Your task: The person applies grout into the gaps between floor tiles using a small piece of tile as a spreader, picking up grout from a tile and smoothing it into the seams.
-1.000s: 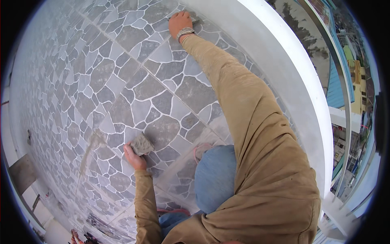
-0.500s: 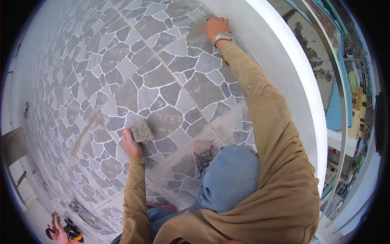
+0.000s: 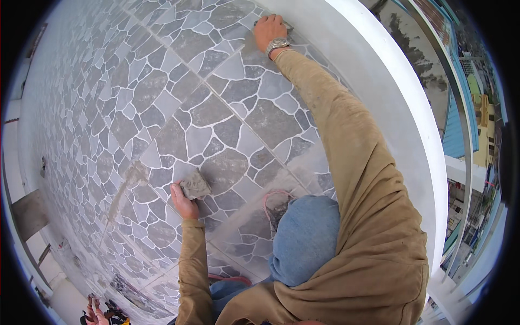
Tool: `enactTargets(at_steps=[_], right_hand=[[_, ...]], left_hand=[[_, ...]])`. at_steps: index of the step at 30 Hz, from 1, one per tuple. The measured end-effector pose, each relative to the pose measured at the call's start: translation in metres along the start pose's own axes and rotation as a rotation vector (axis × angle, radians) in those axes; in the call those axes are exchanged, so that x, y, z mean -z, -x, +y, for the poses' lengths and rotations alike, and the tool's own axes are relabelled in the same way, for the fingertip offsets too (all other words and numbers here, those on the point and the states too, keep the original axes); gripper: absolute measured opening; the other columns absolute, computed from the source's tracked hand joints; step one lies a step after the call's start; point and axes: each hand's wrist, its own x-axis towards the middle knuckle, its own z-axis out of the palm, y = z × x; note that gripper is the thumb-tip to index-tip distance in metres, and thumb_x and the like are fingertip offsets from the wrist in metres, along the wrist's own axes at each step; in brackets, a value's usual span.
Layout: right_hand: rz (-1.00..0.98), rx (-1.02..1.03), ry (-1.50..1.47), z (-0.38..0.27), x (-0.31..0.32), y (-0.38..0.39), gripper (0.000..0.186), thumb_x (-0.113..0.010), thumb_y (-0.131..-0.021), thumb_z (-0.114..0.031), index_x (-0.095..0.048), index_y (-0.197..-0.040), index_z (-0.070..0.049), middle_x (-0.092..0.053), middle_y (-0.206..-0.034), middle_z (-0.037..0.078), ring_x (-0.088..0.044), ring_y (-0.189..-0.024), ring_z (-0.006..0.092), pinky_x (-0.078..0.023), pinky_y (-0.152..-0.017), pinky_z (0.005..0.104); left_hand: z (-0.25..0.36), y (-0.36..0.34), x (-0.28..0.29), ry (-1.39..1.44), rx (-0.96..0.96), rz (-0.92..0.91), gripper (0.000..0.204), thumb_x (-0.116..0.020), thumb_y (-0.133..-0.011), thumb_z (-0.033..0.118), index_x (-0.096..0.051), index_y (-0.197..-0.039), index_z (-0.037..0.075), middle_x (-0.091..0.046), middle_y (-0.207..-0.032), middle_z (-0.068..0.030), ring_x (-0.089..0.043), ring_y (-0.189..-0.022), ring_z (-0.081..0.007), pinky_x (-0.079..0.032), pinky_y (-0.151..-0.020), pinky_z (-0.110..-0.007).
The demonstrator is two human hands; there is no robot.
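Observation:
My left hand is closed around a small square slab coated with rough grey mortar, held over the stone-patterned tile floor. At the far edge of the floor, beside the white curb, my right hand is curled with its knuckles up, pressed down near a tile joint. A thin, flat grey tool shows partly past its fingers; the rest is hidden under the hand. Grey smears lie on the tiles around the right hand. A metal watch sits on that wrist.
The white curb curves along the right, with a metal railing and rooftops beyond. Dusty residue covers some joints. My bent knee and a pink-strapped sandal are close below. Another person is at the lower left.
My right hand has slid left along the floor beside the curb, over the smeared patch. The left hand still holds the mortar-coated slab in nearly the same place. The whole view has shifted slightly.

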Motion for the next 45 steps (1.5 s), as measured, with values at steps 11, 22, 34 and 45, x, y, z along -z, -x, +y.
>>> enactTargets(at_steps=[11, 22, 34, 45], right_hand=[[-0.098, 0.157, -0.044, -0.036, -0.013, 0.01, 0.036, -0.06, -0.087, -0.015, -0.067, -0.113, 0.009, -0.068, -0.106, 0.024, -0.06, -0.101, 0.0357, -0.057, -0.079, 0.0413], [-0.188, -0.02, -0.099, 0.02, 0.016, -0.013, 0.03, -0.061, -0.087, -0.015, -0.065, -0.11, 0.006, -0.068, -0.112, 0.024, -0.061, -0.109, 0.0383, -0.058, -0.083, 0.0448], [-0.371, 0.301, -0.182, -0.057, 0.034, 0.039, 0.027, -0.065, -0.083, -0.021, -0.068, -0.101, 0.0, -0.074, -0.098, 0.02, -0.064, -0.103, 0.0385, -0.052, -0.089, 0.0481], [-0.257, 0.507, -0.681, -0.02, 0.049, 0.026, 0.056, -0.061, -0.075, -0.005, -0.067, -0.13, -0.013, -0.069, -0.121, 0.015, -0.061, -0.102, 0.0357, -0.052, -0.091, 0.044]], left_hand=[[0.005, 0.006, -0.012, -0.04, 0.02, -0.024, 0.037, -0.039, -0.11, 0.039, -0.055, -0.111, 0.006, -0.059, -0.095, -0.0059, -0.065, -0.077, -0.0164, -0.053, -0.053, -0.031], [0.001, 0.0, -0.001, 0.069, 0.0, 0.042, 0.036, -0.041, -0.11, 0.04, -0.056, -0.11, 0.007, -0.061, -0.09, -0.0058, -0.063, -0.068, -0.0162, -0.05, -0.049, -0.031], [-0.003, 0.0, 0.001, 0.09, 0.01, -0.021, 0.036, -0.041, -0.11, 0.039, -0.057, -0.111, 0.006, -0.062, -0.089, -0.0053, -0.063, -0.067, -0.0137, -0.051, -0.049, -0.029], [-0.031, -0.017, 0.036, -0.027, -0.12, 0.032, 0.036, -0.041, -0.11, 0.038, -0.06, -0.109, 0.007, -0.06, -0.09, -0.0013, -0.061, -0.069, -0.0101, -0.05, -0.052, -0.028]])
